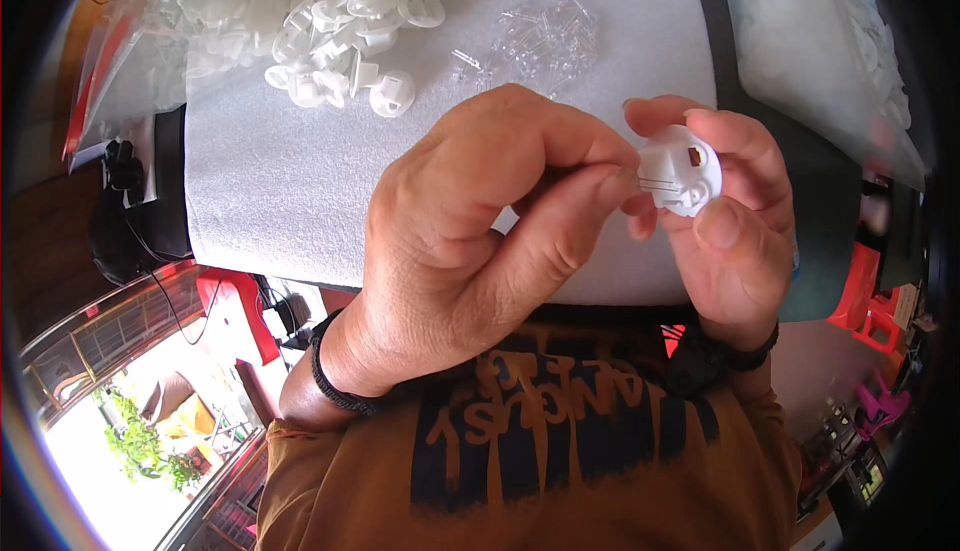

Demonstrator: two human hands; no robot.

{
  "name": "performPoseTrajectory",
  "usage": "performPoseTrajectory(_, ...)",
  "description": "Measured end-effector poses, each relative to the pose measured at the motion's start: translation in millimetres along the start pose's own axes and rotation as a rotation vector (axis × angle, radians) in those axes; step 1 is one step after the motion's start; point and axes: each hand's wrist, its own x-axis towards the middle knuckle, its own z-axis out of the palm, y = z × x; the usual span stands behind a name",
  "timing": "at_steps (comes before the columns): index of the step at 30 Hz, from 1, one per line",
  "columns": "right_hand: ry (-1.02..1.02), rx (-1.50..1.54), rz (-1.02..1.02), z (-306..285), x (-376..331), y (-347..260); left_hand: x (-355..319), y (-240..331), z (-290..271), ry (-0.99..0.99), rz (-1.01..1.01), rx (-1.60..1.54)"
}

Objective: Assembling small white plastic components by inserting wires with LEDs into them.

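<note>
My right hand (pixel 745 216) holds a round white plastic holder (pixel 688 156) between curled fingers and thumb. The holder has a square opening and small raised parts. From the left, my left hand (pixel 490 216) reaches across with thumb and forefinger pinched at the holder's edge. Two thin metal legs (pixel 660 185) run from that pinch over the holder's face. They look like the legs of a clear LED, whose body is hidden by my fingertips. I cannot tell whether the legs are seated in the holder.
On the pale foam sheet (pixel 270 191) lie a heap of white plastic holders (pixel 365 21) and a scatter of clear LEDs (pixel 550 39). Clear bags of white parts (pixel 820 31) rest at the upper right and upper left. A red stool (pixel 240 316) stands at lower left.
</note>
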Motion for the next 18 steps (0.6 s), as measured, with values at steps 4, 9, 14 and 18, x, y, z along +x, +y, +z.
performPoseTrajectory(4, 0.007, 0.006, -0.03, 3.0, 0.2, 1.3, 0.0, -1.1, -0.8, -0.005, 0.01, -0.003)
performPoseTrajectory(9, 0.013, 0.003, -0.056, 4.2, 0.8, 2.8, 0.1, -1.4, -1.3, -0.008, -0.016, 0.003)
performPoseTrajectory(14, 0.046, -0.023, -0.085, 6.8, 0.9, 2.7, -0.1, -3.2, -0.6, 0.013, 0.001, 0.006)
performPoseTrajectory(18, 0.045, -0.048, -0.096, 6.7, 1.1, 3.6, -0.9, -1.9, 0.6, 0.038, 0.01, 0.031)
